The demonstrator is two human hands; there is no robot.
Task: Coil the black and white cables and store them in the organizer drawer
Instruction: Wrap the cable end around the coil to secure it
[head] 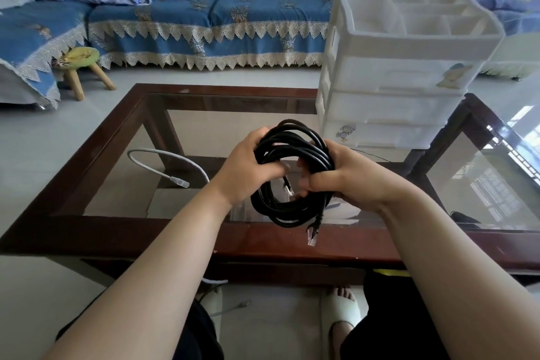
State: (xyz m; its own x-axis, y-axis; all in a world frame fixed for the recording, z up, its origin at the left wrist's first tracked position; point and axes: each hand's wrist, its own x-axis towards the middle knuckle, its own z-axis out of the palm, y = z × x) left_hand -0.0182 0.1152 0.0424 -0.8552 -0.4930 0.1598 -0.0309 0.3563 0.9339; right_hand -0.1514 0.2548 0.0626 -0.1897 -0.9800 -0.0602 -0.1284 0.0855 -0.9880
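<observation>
A black cable (287,207) is wound into a round coil that I hold over the near edge of the glass table. My left hand (248,166) grips the coil's left side and my right hand (339,175) grips its right side. One clear plug hangs below the coil and another shows inside the loop. The white cable (163,156) lies uncoiled on the glass to the left, its plug end pointing right. The white plastic organizer (400,67) stands at the table's far right, drawers shut, its top tray divided into compartments.
The table has a dark wooden frame (96,231) around glass panes. A blue sofa with lace trim runs along the back, a small wooden stool (81,67) stands at the left. Another stretch of white cable lies on the floor by my feet.
</observation>
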